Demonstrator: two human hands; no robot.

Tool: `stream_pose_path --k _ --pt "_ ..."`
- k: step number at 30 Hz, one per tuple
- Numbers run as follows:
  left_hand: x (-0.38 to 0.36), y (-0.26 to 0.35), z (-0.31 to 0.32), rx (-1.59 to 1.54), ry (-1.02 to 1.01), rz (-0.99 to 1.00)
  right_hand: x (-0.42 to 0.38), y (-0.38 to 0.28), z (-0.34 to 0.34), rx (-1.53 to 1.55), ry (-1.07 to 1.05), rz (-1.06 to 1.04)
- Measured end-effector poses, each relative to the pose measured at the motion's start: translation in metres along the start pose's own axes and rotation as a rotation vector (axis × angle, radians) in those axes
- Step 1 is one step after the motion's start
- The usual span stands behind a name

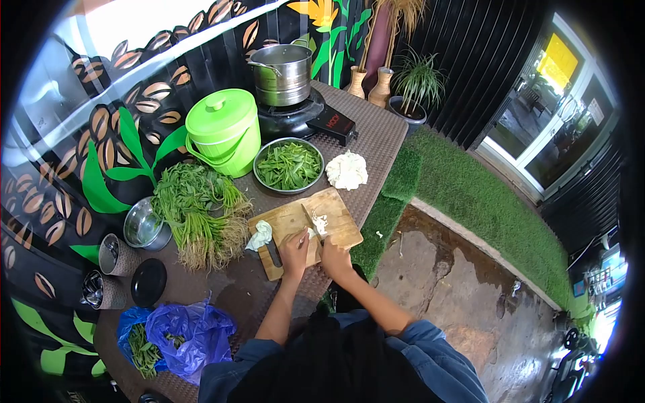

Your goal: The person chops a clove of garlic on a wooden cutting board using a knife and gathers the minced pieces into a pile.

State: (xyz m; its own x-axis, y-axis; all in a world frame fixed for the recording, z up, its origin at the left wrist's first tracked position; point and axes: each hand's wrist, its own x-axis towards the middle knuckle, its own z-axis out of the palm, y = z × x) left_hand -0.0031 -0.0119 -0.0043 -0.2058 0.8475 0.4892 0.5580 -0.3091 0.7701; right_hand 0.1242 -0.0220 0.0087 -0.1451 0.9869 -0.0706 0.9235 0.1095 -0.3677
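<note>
On the wooden cutting board (pixel 285 218), my right hand (pixel 334 259) is closed around the handle of a knife (pixel 311 216), whose blade points away from me. Left of it, my left hand (pixel 294 254) pinches a small white piece (pixel 310 232), which looks like cauliflower. Small white cut bits (pixel 320 223) lie just right of the blade. A pale green-white piece (pixel 260 236), perhaps a leaf or stem, rests at the board's left edge. Beyond the board sits a white cauliflower head (pixel 347 170), beside a metal bowl of cut green leaves (pixel 290 166).
Left of the board lies a bunch of rooted greens (pixel 201 211) by an empty metal bowl (pixel 147 226). Behind stand a lime-green lidded bucket (pixel 224 131) and a steel pot (pixel 282 74) on a stove (pixel 292 119). Blue plastic bags (pixel 191 339) lie at near left. The table edge runs along the right.
</note>
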Motion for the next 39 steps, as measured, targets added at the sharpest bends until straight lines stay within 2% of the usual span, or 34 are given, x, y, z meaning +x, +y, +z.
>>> stream_pose_path --k 2,3,5,6,9,11,13,15,17,21,22,27,29,30,31,34,37,39 --pt "0.001 0.004 -0.002 -0.006 0.0 -0.005 0.005 0.003 0.022 -0.035 0.158 0.016" --pt "0.001 0.005 -0.003 -0.01 -0.004 -0.009 0.008 0.003 0.017 -0.035 0.157 0.014" --pt "-0.002 0.0 0.0 -0.011 0.001 -0.004 0.013 -0.003 -0.006 -0.006 -0.011 0.019" --pt "0.0 0.0 0.0 -0.013 0.012 0.005 0.011 -0.003 -0.01 0.006 -0.026 0.01" --pt "0.0 0.001 -0.002 -0.001 0.003 0.005 0.001 -0.013 -0.004 0.05 -0.009 0.12" --pt "0.0 0.003 -0.002 -0.004 0.008 -0.021 0.001 -0.015 0.006 0.027 0.052 0.113" --pt "0.0 0.003 -0.001 -0.003 0.01 -0.048 0.011 -0.012 0.012 -0.029 0.105 0.001" --pt "0.0 0.002 -0.002 -0.029 0.009 -0.048 0.015 -0.008 0.009 -0.039 0.089 0.007" --pt "0.001 0.004 -0.002 -0.019 0.016 -0.032 0.008 -0.013 -0.01 0.019 -0.045 0.056" --pt "0.001 0.002 -0.001 -0.021 0.005 -0.048 0.001 -0.02 0.006 -0.02 0.08 0.065" --pt "0.001 0.002 0.0 -0.021 0.009 -0.05 0.009 -0.017 0.004 0.021 -0.01 0.082" --pt "-0.001 -0.004 0.001 -0.03 0.033 -0.013 0.01 -0.011 -0.012 0.025 -0.082 -0.017" --pt "-0.001 0.0 0.0 -0.027 0.03 -0.042 0.002 -0.016 0.001 0.073 -0.029 0.115" --pt "0.0 0.001 0.0 -0.022 0.024 -0.069 0.0 -0.019 0.009 -0.029 0.149 0.046" --pt "0.001 0.001 0.0 -0.026 0.03 -0.07 0.004 -0.014 0.012 -0.034 0.15 0.042" --pt "-0.002 -0.002 -0.001 -0.016 0.012 -0.057 0.016 -0.011 -0.001 0.032 -0.036 0.068" --pt "0.001 -0.003 -0.001 -0.041 0.039 -0.036 0.005 -0.02 -0.018 0.056 -0.078 0.076" --pt "0.001 -0.001 -0.002 0.013 0.009 -0.021 0.003 -0.022 -0.001 0.057 -0.033 0.089"
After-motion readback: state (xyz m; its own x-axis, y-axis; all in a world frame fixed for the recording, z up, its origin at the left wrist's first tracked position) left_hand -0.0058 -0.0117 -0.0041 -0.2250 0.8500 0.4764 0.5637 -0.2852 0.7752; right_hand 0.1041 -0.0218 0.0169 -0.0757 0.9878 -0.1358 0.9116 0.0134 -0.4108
